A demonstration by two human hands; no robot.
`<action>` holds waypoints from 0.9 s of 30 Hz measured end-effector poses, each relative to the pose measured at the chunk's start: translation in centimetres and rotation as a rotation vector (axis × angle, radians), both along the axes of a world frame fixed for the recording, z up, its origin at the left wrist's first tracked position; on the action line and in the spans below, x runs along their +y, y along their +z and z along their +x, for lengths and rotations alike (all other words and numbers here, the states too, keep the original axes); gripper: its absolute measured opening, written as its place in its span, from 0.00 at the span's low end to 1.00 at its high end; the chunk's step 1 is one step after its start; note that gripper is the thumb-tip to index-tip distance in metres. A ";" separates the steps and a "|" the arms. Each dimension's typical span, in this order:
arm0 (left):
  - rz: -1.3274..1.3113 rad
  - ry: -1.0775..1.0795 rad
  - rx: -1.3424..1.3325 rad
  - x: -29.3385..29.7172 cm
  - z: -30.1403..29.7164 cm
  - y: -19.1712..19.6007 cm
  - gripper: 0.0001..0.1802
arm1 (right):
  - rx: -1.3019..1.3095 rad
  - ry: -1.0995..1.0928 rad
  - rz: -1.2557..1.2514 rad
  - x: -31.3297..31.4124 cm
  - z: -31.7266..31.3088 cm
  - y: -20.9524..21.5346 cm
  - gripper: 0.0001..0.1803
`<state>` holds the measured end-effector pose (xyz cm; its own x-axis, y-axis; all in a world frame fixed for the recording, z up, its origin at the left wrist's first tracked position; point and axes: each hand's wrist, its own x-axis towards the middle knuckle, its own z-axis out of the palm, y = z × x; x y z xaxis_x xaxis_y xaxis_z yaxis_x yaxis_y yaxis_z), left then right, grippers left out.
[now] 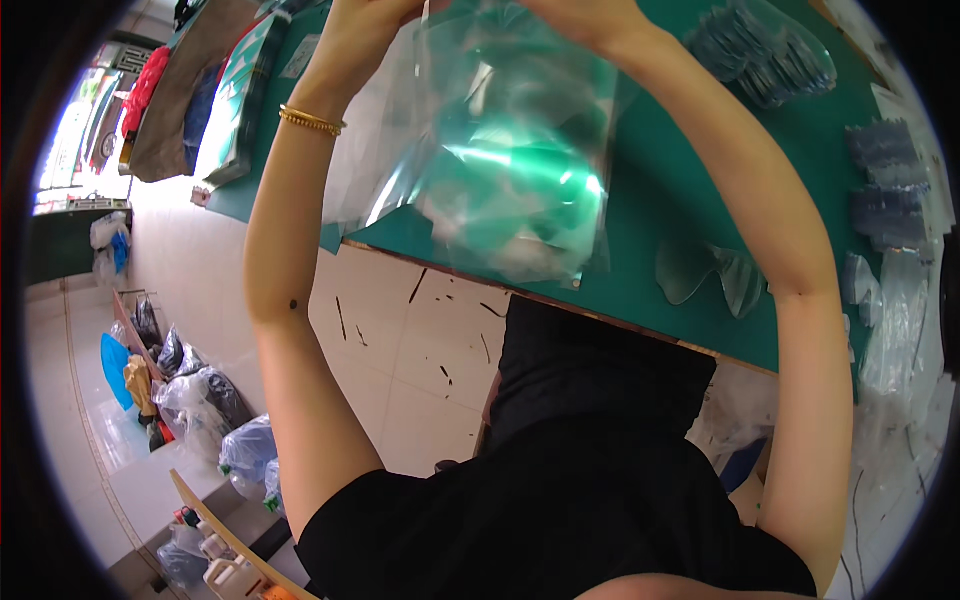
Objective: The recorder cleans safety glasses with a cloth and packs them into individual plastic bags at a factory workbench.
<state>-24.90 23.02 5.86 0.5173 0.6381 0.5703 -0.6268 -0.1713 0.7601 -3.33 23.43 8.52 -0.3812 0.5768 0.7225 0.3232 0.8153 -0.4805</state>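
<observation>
Clear plastic sheets or bags [520, 170] lie in a glossy stack on the green tabletop [680, 290], catching bright reflections. Both of my arms reach forward around this stack to its far side. At the top edge of the view, my left hand [375, 15] is by the stack's far left corner, with a gold bracelet [312, 121] on the wrist. My right hand [590, 18] is over its far right part. The fingers of both hands are cut off by the picture's edge, so their grip is hidden.
Curved clear plastic pieces [715, 275] lie near my right forearm. A bag of nested plastic pieces [765, 50] sits at the far right, with more bundles [890, 190] along the right edge. At the far left stands a stack of sheets [240, 100]. Filled bags [200, 400] crowd the floor.
</observation>
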 end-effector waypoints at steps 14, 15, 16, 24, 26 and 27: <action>-0.159 0.972 0.707 -1.6 -12.3 -1.4 0.13 | 0.810 -0.100 -0.655 5.5 6.0 -0.3 0.13; -0.245 1.087 0.731 -4.0 -17.6 -2.7 0.14 | 0.773 -0.029 -0.704 4.1 3.4 -1.0 0.12; -0.298 1.133 0.716 -3.6 -19.7 -3.4 0.14 | 0.733 -0.027 -0.698 3.0 4.0 -0.3 0.12; 0.544 1.690 1.560 -0.1 -20.5 -4.4 0.25 | 0.647 -0.149 -0.563 -1.1 10.1 1.5 0.09; 0.410 1.686 1.076 -0.6 -12.4 -1.4 0.20 | 0.444 -0.348 -0.178 -1.7 11.5 2.0 0.08; 0.300 1.507 0.807 -2.0 -8.9 0.3 0.17 | 0.388 -0.320 -0.009 -3.2 10.7 2.8 0.06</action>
